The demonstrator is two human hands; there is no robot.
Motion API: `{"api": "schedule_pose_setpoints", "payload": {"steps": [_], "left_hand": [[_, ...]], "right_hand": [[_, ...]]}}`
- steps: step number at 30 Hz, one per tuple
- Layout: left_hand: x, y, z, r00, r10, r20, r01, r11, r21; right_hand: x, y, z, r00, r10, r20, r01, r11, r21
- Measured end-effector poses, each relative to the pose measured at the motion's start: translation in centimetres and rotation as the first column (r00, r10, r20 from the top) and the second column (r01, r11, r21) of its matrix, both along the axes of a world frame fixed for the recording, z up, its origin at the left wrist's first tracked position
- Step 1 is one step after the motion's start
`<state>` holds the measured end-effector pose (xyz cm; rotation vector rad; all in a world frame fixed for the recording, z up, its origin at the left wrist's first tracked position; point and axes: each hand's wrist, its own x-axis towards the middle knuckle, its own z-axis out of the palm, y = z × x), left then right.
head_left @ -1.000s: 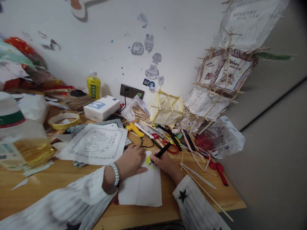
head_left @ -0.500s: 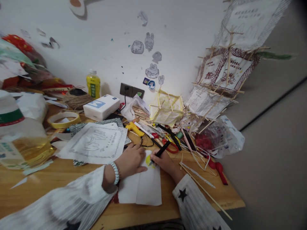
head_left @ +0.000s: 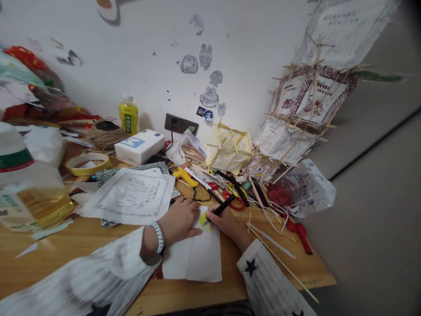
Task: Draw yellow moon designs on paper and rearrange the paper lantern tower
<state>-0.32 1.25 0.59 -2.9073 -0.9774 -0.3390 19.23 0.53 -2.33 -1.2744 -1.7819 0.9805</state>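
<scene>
A black marker [head_left: 222, 208] slants up from my right hand [head_left: 226, 223], whose fingers are closed around it. Its tip is at a yellow coloured patch [head_left: 204, 219] near the top of a white sheet of paper [head_left: 200, 259], which has a fold line down it. My left hand [head_left: 180, 221] lies flat on the sheet's upper left, fingers stretched out and holding nothing. To the left, a paper with a line drawing [head_left: 131, 195] rests on a green patterned sheet [head_left: 107, 223].
Behind my hands lie a yellow glue gun [head_left: 186, 176], red-handled scissors [head_left: 235, 204] and a phone [head_left: 258, 192]. A large bottle [head_left: 36, 197] stands at left, near a tape roll [head_left: 87, 169]. Stick-and-paper frames [head_left: 230, 151] lean at the wall. A long thin stick [head_left: 286, 265] lies at right.
The black marker has tilted slightly lower toward the right in my right hand. My left hand and the sheet stay in place.
</scene>
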Motion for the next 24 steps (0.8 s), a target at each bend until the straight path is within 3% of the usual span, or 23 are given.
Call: {"api": "schedule_pose_setpoints", "payload": {"steps": [24], "left_hand": [[0.07, -0.16, 0.19, 1.000, 0.005, -0.009, -0.005, 1.000, 0.010]], "right_hand": [[0.25, 0.21, -0.42, 1.000, 0.002, 0.013, -0.002, 1.000, 0.005]]}}
